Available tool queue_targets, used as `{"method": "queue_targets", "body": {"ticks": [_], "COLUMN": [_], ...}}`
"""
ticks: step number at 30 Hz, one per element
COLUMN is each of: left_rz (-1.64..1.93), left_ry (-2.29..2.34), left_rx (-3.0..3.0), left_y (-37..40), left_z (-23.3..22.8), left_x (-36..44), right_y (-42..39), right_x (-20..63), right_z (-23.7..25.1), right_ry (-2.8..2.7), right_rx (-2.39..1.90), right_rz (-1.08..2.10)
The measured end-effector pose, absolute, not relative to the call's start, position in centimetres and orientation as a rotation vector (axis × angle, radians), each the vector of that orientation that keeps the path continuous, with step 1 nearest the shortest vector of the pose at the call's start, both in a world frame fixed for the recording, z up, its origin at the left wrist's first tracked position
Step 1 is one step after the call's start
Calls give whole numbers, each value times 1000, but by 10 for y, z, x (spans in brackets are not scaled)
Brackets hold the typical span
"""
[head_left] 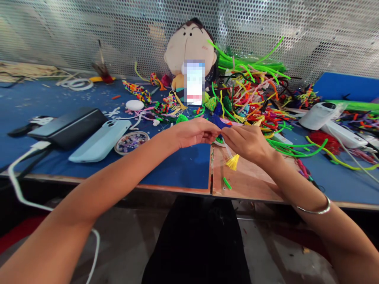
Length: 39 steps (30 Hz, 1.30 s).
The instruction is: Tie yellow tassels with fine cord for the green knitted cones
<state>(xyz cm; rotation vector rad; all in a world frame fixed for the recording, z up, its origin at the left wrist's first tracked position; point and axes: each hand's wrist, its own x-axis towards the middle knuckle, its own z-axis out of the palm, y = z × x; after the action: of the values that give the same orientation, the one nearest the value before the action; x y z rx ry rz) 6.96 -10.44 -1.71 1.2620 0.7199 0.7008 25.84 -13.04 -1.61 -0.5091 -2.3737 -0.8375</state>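
My left hand (194, 132) and my right hand (247, 142) meet above the table's front edge, both pinching a small blue pipe-cleaner piece (221, 121) between their fingertips. A thin clear stem with a yellow tassel (233, 161) hangs down below my right hand. A silver bangle (317, 210) sits on my right wrist. How the blue piece is shaped is mostly hidden by my fingers.
A heap of coloured pipe cleaners (254, 98) lies behind my hands, with a plush doll (189, 49) and a phone propped against it. To the left are a light blue phone (100, 141), a black power bank (69, 127), and a bead dish (132, 142). A white device (321, 115) lies right.
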Motion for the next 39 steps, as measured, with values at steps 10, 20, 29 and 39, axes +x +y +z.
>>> {"method": "queue_targets", "body": {"ticks": [10, 20, 29, 39], "left_rz": [760, 960, 1024, 955], "left_ry": [607, 534, 492, 327], "left_rx": [1218, 1382, 1436, 1238], "left_y": [-108, -107, -110, -116], "left_z": [-15, -18, -18, -16], "left_x": [71, 71, 71, 74], "right_y": [-131, -144, -149, -149], "right_x": [254, 246, 244, 243], "right_z": [-21, -13, -12, -13], "right_ry": [-2126, -1908, -1877, -1899], "right_rx": [-662, -722, -752, -661], "right_rz": [-684, -276, -184, -376]}}
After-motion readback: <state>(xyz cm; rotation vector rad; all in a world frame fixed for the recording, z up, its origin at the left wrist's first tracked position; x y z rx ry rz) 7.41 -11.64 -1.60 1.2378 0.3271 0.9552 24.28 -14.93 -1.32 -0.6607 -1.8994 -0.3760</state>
